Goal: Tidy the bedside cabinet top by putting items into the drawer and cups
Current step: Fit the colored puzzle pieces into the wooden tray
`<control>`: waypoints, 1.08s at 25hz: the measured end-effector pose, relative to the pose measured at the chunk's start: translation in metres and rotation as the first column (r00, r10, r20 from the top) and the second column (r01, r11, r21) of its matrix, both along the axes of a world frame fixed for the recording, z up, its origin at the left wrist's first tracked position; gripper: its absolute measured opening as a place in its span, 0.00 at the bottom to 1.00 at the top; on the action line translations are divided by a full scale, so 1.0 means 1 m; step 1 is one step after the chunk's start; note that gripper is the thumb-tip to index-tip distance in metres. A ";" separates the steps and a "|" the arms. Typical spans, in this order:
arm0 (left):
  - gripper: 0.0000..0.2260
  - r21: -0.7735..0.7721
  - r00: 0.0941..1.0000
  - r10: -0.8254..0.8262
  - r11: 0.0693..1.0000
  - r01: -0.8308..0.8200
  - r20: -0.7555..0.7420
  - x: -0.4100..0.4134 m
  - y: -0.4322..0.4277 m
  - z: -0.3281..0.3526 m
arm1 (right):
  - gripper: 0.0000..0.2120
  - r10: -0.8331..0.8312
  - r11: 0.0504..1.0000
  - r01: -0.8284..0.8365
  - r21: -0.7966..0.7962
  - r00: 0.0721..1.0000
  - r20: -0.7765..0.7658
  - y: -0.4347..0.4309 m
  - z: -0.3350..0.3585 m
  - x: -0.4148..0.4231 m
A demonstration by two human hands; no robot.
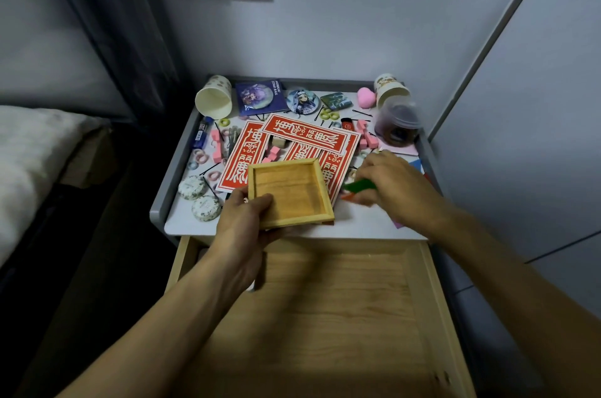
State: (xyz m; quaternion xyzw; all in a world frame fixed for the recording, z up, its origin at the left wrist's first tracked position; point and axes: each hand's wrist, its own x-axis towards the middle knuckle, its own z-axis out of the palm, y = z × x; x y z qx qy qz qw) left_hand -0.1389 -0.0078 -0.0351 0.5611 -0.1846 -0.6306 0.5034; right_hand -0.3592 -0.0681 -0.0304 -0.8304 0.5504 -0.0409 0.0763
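Wooden tray [289,192] hangs over the near edge of the cabinet top [357,226], its near-left corner gripped by the left hand [247,223]. To its right, the right hand [398,186] pinches a blurred green piece [359,185].

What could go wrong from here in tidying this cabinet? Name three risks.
1. The left grip holds the wooden tray by one corner; it may slip.
2. The back-left cup and back-right cup lie on their sides, so items could roll out.
3. The right grip pinches a green piece near the right edge; a sweep could push things off.
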 end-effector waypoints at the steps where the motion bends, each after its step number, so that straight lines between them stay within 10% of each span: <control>1: 0.12 -0.006 1.000 0.002 1.000 -0.002 -0.015 0.000 0.000 0.001 | 0.15 -0.055 0.998 0.059 -0.032 0.991 0.120 0.000 0.005 -0.001; 4: 0.14 0.005 0.996 -0.062 0.998 0.062 -0.064 -0.002 0.003 0.004 | 0.14 -0.086 0.964 0.191 -0.187 0.884 0.459 0.011 0.020 0.008; 8: 0.13 0.018 0.974 -0.124 0.991 0.129 -0.189 -0.007 0.008 0.004 | 0.10 0.291 0.912 -0.165 -0.377 0.906 0.306 0.032 0.015 0.036; 15: 0.12 -0.089 0.964 -0.129 0.990 0.110 -0.234 0.000 0.007 0.001 | 0.18 0.504 0.860 -0.463 -0.217 0.838 0.210 0.035 -0.004 0.046; 22: 0.14 -0.093 0.974 -0.051 0.995 0.031 -0.221 0.005 0.002 0.000 | 0.18 0.401 0.913 -0.387 -0.129 0.795 0.454 0.030 0.002 0.038; 27: 0.14 -0.045 0.983 -0.001 0.999 -0.007 -0.183 0.005 0.001 -0.001 | 0.13 0.020 0.997 -0.068 0.026 0.608 0.793 0.036 0.020 0.036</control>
